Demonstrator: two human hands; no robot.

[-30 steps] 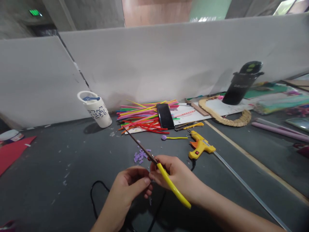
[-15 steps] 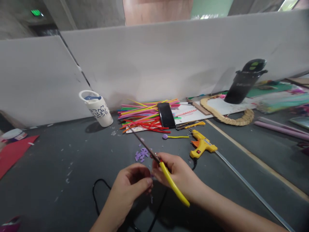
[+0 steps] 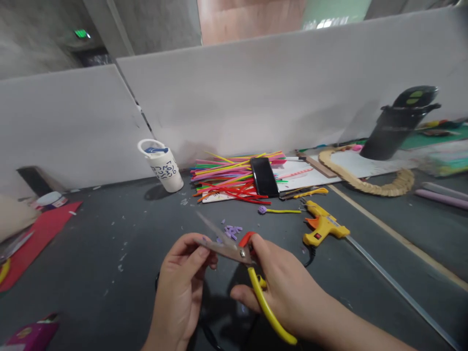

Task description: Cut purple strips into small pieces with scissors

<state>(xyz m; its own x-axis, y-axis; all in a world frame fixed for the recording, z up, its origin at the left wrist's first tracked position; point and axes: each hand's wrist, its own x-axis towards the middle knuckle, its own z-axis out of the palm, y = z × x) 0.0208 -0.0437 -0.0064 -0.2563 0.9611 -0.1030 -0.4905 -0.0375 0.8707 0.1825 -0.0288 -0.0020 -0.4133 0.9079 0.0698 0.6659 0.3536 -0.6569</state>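
Note:
My right hand [image 3: 281, 278] holds a pair of scissors [image 3: 228, 250] with red and yellow handles. Their blades are spread, the lower one reaching to the fingertips of my left hand [image 3: 185, 278]. Those fingers are closed in a pinch, and a speck of purple shows at their tips; most of what they hold is hidden. Just beyond the blades lies a small heap of cut purple pieces [image 3: 232, 231]. Farther back, a yellow stem with a purple ball at its end [image 3: 281, 211] rests on the dark table [image 3: 109, 234].
To the right lies a yellow glue gun [image 3: 325, 223] with a long clear glue stick. A phone [image 3: 264, 176] sits on colourful pipe cleaners [image 3: 223, 170]. A white cup [image 3: 166, 170], black tumbler [image 3: 393, 129] and curved cardboard piece [image 3: 380, 187] stand or lie near the white partition [image 3: 237, 97].
The scissors have opened and swung so a blade meets my left fingertips. My left hand has moved left and up, and my right thumb has spread away. The view has shifted left.

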